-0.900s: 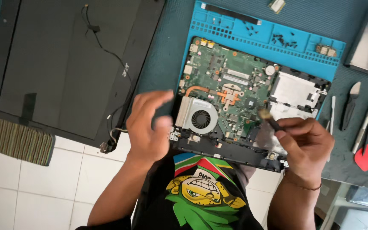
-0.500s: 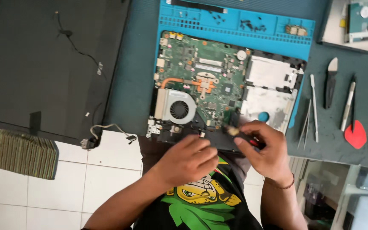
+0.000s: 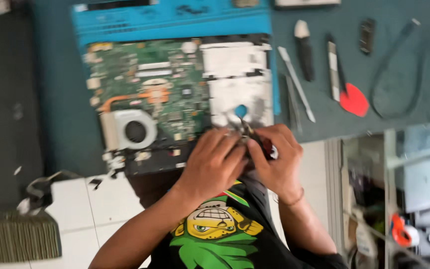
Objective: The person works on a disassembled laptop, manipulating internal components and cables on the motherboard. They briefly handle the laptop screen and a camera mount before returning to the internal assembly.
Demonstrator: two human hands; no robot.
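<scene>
Our left hand [image 3: 214,164] & right hand [image 3: 274,159] meet at the near edge of the opened laptop base [image 3: 180,99] on the blue mat [image 3: 175,22]. Right fingers clamped on a thin tool [image 3: 249,130], tip by the silver plate; left fingers curled together beside it, grip unclear w/ blur.

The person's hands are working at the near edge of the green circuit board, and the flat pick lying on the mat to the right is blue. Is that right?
Not quite: the head view shows the flat pick is red, not blue. The rest holds: the left hand and right hand meet at the near edge of the green circuit board.
</scene>
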